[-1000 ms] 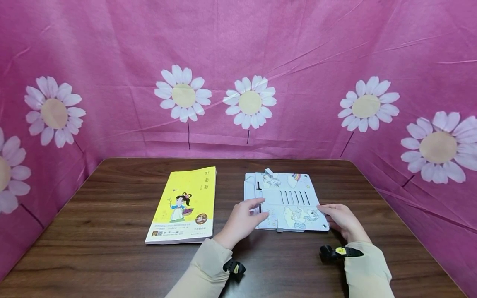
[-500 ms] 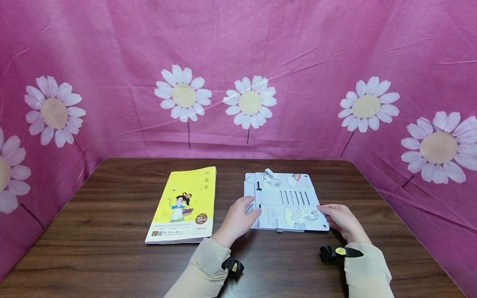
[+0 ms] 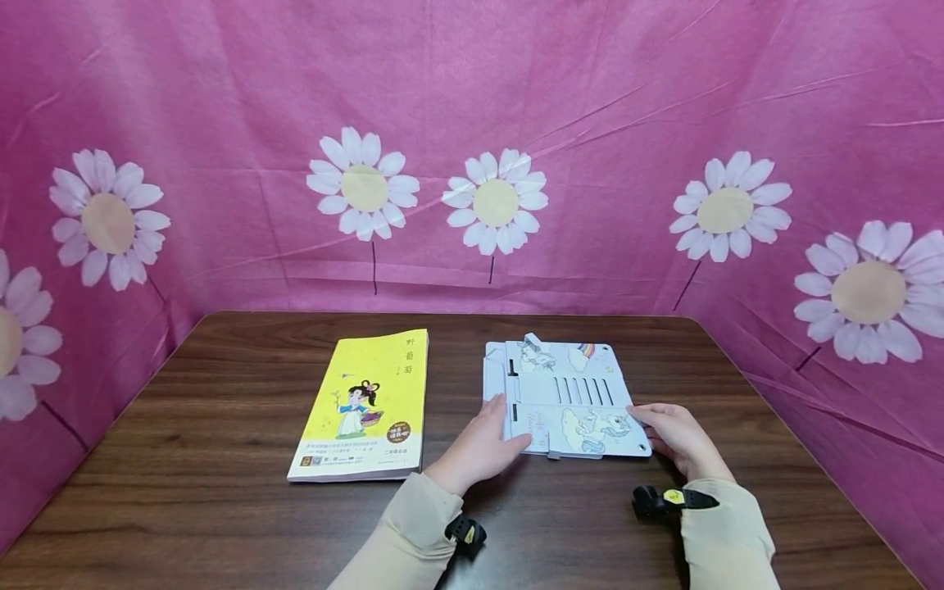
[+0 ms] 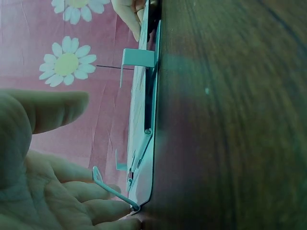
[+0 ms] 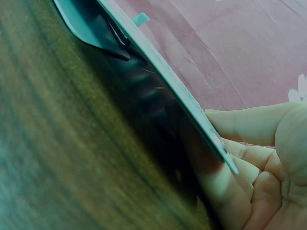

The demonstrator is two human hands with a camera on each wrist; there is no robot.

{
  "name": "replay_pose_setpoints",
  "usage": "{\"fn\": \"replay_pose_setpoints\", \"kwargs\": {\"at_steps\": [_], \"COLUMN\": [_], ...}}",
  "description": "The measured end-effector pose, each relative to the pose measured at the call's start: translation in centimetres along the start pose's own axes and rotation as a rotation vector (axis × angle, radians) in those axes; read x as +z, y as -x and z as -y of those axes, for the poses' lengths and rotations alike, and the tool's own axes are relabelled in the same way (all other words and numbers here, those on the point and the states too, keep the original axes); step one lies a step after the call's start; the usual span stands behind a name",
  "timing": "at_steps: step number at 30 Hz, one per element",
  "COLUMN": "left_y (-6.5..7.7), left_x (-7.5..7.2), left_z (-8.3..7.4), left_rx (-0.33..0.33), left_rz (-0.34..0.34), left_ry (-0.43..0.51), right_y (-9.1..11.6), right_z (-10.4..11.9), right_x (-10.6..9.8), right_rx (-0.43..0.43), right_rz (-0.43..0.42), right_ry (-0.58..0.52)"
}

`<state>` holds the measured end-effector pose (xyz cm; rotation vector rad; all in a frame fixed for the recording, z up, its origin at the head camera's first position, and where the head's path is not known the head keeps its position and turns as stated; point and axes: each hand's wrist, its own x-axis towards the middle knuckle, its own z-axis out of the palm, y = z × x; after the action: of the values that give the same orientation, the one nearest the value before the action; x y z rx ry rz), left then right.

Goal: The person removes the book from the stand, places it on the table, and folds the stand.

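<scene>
A white metal book stand (image 3: 578,391) printed with unicorns and a rainbow lies folded low on the table, slots across its middle. My right hand (image 3: 674,434) pinches its right edge, thumb on top and fingers underneath; in the right wrist view that edge of the plate (image 5: 180,91) is tilted up off the wood. At the left edge is my left hand (image 3: 483,447), its fingers extended along the folded base. In the left wrist view its thumb (image 4: 57,110) stands apart from the plate, and the fingers lie beside a small raised flap (image 4: 112,191). A page clip (image 4: 139,57) juts from the near edge.
A yellow paperback book (image 3: 379,393) with a cartoon figure lies to the left of the stand. Brown wood table (image 3: 221,508) spreads around both. Behind it hangs a pink cloth (image 3: 605,82) with white daisies. Black camera straps (image 3: 674,500) circle both wrists.
My left hand first drew back leftward off the printed plate, then shifted slightly right and down along the stand's left edge. The right hand, stand and book have stayed put.
</scene>
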<state>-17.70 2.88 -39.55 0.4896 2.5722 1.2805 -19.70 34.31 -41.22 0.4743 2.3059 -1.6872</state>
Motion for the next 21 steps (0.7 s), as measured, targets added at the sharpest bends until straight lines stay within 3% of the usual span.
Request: {"fn": "replay_pose_setpoints", "kwargs": {"at_steps": [12, 21], "left_y": [0.47, 0.38], "left_x": [0.14, 0.58], "left_z": [-0.46, -0.46], "left_rx": [-0.009, -0.007], "left_rz": [0.050, 0.057], "left_ry": [-0.045, -0.135], "right_y": [0.01, -0.10], "right_z": [0.06, 0.06], "right_x": [0.07, 0.00], "right_rx": [0.000, -0.011], "right_rz": [-0.007, 0.005], "right_ry": [0.021, 0.028]}}
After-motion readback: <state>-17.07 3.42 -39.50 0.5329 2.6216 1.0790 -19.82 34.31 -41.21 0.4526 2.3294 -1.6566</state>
